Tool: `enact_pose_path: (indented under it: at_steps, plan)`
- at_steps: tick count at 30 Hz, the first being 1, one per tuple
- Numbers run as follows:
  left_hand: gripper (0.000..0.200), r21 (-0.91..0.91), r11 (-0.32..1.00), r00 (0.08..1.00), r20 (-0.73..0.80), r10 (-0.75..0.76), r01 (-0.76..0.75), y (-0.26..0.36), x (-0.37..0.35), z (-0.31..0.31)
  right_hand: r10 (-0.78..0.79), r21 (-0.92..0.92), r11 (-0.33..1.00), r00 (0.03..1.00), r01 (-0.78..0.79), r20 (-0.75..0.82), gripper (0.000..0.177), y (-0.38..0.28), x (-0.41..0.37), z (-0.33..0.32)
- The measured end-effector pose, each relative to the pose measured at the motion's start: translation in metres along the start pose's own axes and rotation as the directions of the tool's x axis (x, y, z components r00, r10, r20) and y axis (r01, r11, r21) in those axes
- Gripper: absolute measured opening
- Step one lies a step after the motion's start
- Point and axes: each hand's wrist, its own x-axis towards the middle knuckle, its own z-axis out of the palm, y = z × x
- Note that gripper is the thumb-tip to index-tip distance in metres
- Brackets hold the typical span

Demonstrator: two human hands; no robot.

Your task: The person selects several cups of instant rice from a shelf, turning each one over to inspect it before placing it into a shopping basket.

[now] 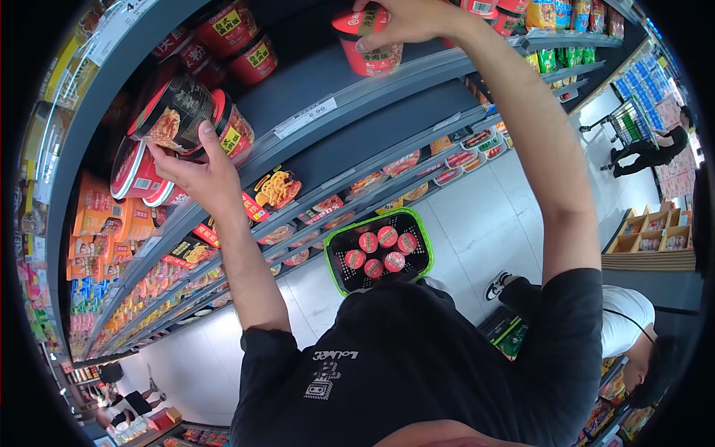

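Clearly both are light. My left hand [197, 167] cups the black-lidded round paper noodle bowl [173, 112] at the upper left of the frame. My right hand [406, 18] wraps the red paper noodle cup [370, 45] at top centre, by the front of the grey metal shelf [357, 82]. Their thin walls would likely dent and the film looks slick, so I grip near the stiff rims. Neighbouring red bowls [237, 130] crowd the left one. A green-rimmed black plastic basket [339, 279] of cups sits below.

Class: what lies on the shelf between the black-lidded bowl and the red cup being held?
In the head view, red bowls sit beside the black-lidded bowl; then bare shelf up to the red cup.
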Motion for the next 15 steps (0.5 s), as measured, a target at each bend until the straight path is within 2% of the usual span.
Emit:
enact_pose_path:
  at_steps: [1,2,3,5,9,11,13,15]
  plan:
    - [0.089,0.007,1.0,1.0,-0.003,-0.004,0.004,0.0,0.0,0.001,0.001,-0.055,0.998,0.998,0.002,0.068,0.086,-0.002,0.003,-0.002]
    - [0.089,0.004,1.0,1.0,-0.001,-0.006,0.006,0.0,0.0,0.001,0.079,0.001,0.997,0.985,-0.08,0.156,0.08,0.0,0.003,-0.013]
    - [0.09,-0.013,1.0,1.0,0.001,-0.001,0.001,0.001,0.0,0.001,0.081,-0.002,0.997,0.984,-0.081,0.158,0.08,-0.004,0.002,-0.025]
    - [0.09,-0.029,1.0,1.0,-0.001,-0.004,0.004,0.0,-0.001,0.0,0.112,-0.046,0.994,0.926,-0.103,0.36,0.078,-0.008,-0.001,-0.043]
    - [0.09,-0.009,1.0,1.0,-0.003,0.008,-0.008,0.004,0.0,-0.001,0.125,-0.224,0.973,0.926,-0.046,0.355,0.075,0.016,0.001,-0.043]
    - [0.09,-0.007,1.0,1.0,-0.013,0.002,-0.002,0.004,0.0,-0.001,0.145,-0.185,0.98,0.897,-0.073,0.418,0.079,0.013,-0.003,-0.053]
    - [0.091,0.001,0.999,0.999,-0.018,0.037,-0.037,-0.002,0.0,0.0,0.191,-0.196,0.972,0.912,-0.126,0.363,0.088,0.013,-0.007,-0.049]
    - [0.092,-0.014,0.999,0.999,-0.01,0.031,-0.031,0.0,0.001,0.0,0.169,-0.21,0.973,0.918,-0.097,0.358,0.094,0.017,-0.009,-0.05]
